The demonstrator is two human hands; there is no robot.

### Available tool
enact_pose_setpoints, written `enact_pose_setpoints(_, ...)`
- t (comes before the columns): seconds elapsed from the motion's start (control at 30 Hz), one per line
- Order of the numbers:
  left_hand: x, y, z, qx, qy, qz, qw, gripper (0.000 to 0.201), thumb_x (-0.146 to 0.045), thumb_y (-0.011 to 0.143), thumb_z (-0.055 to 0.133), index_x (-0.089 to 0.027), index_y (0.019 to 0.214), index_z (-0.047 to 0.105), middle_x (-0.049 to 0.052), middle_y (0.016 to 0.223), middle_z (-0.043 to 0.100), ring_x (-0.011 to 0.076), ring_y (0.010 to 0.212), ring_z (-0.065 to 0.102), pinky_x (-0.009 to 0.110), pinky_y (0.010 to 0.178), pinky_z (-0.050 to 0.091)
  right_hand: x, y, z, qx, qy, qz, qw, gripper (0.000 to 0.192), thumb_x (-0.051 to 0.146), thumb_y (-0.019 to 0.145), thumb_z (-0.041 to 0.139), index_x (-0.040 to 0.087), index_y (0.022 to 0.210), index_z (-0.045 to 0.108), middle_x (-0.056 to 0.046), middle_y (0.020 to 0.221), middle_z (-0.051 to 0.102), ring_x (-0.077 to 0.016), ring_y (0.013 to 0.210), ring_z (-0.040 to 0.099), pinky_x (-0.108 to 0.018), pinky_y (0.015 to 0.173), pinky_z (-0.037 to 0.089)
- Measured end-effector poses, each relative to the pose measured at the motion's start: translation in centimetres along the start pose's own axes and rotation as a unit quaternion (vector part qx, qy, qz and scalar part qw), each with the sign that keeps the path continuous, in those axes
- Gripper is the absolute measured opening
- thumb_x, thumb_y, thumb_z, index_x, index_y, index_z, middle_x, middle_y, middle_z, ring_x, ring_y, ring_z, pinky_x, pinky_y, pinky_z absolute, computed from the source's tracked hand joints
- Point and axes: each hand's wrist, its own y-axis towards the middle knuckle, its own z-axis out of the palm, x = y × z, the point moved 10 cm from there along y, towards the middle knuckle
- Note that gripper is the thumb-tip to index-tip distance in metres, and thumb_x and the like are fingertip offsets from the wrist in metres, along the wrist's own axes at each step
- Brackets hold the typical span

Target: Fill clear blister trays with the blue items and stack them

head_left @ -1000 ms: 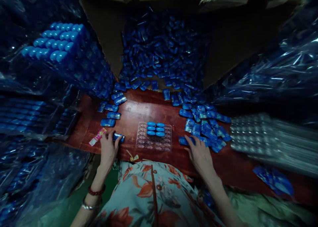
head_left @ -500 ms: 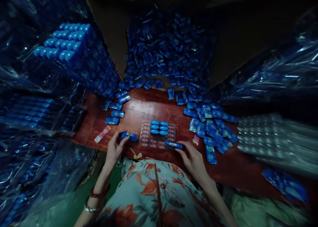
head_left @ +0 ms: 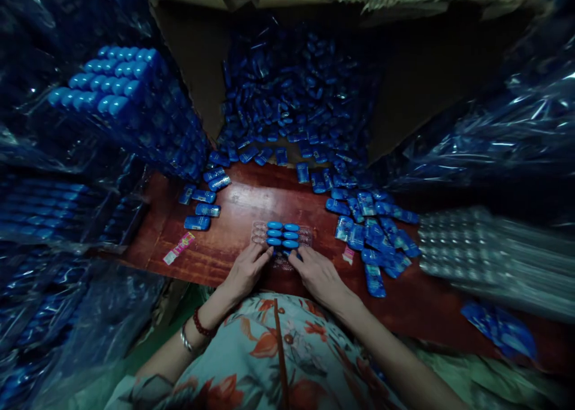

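Observation:
A clear plastic tray [head_left: 306, 236] lies on the red-brown table [head_left: 242, 200] in front of me, with three rows of two blue cases [head_left: 282, 234] seated in it. My left hand [head_left: 246, 270] and my right hand [head_left: 315, 273] rest on the tray's near side, fingertips just below the filled rows. Each hand presses a blue case down there. The cases are mostly hidden under my fingers; a bit of blue shows at my right fingertips.
Loose wrapped blue cases [head_left: 372, 230] lie heaped right of the tray, a few more [head_left: 200, 209] to its left. An open cardboard box [head_left: 188, 57] behind spills many blue cases [head_left: 296, 99]. Filled trays [head_left: 108, 87] are stacked left, clear empty trays [head_left: 471, 248] right. A pink label [head_left: 178, 248] lies near the left edge.
My left hand carried a blue case in from the left and my right hand brought one from the right heap. Both hands have met at the tray's near side.

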Motion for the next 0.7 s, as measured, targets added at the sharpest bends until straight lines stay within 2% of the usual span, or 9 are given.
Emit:
enact_pose_setpoints(0.17, 0.0, 1.3, 1.7, 0.116, 0.035, 0.018, 0.992, 0.032, -0.012, 0.089, 0.040, -0.014, 0.117, 0.053, 0.014, 0.103, 0.059, 0.0225, 0.099, 0.055, 0.039, 0.084, 0.050, 2.0, 1.8, -0.2, 0.051, -0.021, -0.060, 0.997, 0.023, 0.007, 0.086, 0.044, 0.018, 0.103, 0.055, -0.007, 0.091, 0.059, -0.0182, 0.083, 0.055, -0.030, 0.071, 0.044)
enact_pose_setpoints(0.23, 0.5, 1.4, 2.2, 0.135, 0.053, 0.007, 0.989, 0.033, -0.011, 0.087, 0.041, -0.014, 0.118, 0.054, 0.014, 0.106, 0.058, 0.0237, 0.103, 0.053, 0.041, 0.086, 0.049, 1.9, 2.4, -0.5, 0.061, -0.014, -0.063, 0.996, 0.024, 0.008, 0.087, 0.043, 0.018, 0.107, 0.054, -0.007, 0.093, 0.059, -0.0184, 0.085, 0.056, -0.029, 0.070, 0.044)
enact_pose_setpoints(0.33, 0.9, 1.3, 2.1, 0.107, 0.054, -0.002, 0.993, 0.034, -0.011, 0.089, 0.038, -0.015, 0.120, 0.052, 0.014, 0.113, 0.056, 0.0230, 0.106, 0.051, 0.041, 0.086, 0.048, 0.8, 3.0, -1.0, 0.088, 0.025, -0.042, 0.995, 0.027, 0.007, 0.088, 0.041, 0.019, 0.108, 0.052, -0.006, 0.099, 0.059, -0.0182, 0.087, 0.058, -0.028, 0.068, 0.044)
enact_pose_setpoints(0.43, 0.6, 1.0, 1.5, 0.047, 0.062, 0.006, 0.997, 0.034, -0.012, 0.091, 0.037, -0.017, 0.121, 0.052, 0.012, 0.108, 0.057, 0.0209, 0.098, 0.052, 0.036, 0.078, 0.049, 0.2, 3.4, -1.3, 0.106, 0.039, -0.033, 0.993, 0.025, 0.006, 0.087, 0.043, 0.019, 0.106, 0.053, -0.007, 0.099, 0.060, -0.0192, 0.089, 0.058, -0.029, 0.070, 0.045)
enact_pose_setpoints(0.53, 0.8, 0.9, 0.8, -0.006, 0.115, -0.027, 0.993, 0.033, -0.014, 0.090, 0.039, -0.021, 0.118, 0.056, 0.012, 0.108, 0.056, 0.0210, 0.092, 0.051, 0.035, 0.073, 0.047, 0.5, 3.9, -1.4, 0.098, 0.018, -0.039, 0.994, 0.022, 0.008, 0.087, 0.044, 0.017, 0.103, 0.055, -0.009, 0.094, 0.061, -0.0212, 0.088, 0.058, -0.031, 0.070, 0.045)
enact_pose_setpoints(0.6, 1.1, 0.8, 0.7, -0.019, 0.124, -0.048, 0.991, 0.034, -0.013, 0.089, 0.040, -0.021, 0.117, 0.057, 0.013, 0.107, 0.055, 0.0210, 0.090, 0.049, 0.036, 0.072, 0.046, 0.8, 4.1, -1.1, 0.084, 0.006, -0.030, 0.996, 0.021, 0.007, 0.086, 0.044, 0.016, 0.100, 0.056, -0.010, 0.093, 0.061, -0.0216, 0.086, 0.058, -0.031, 0.069, 0.045)
enact_pose_setpoints(0.7, 1.3, 0.8, 0.8, -0.015, 0.080, -0.045, 0.996, 0.039, -0.008, 0.086, 0.041, -0.021, 0.120, 0.056, 0.012, 0.103, 0.054, 0.0204, 0.089, 0.048, 0.035, 0.072, 0.047, 0.9, 4.1, -0.6, 0.056, -0.011, -0.002, 0.998, 0.022, 0.005, 0.086, 0.041, 0.016, 0.097, 0.056, -0.011, 0.091, 0.060, -0.0215, 0.082, 0.059, -0.031, 0.066, 0.046)
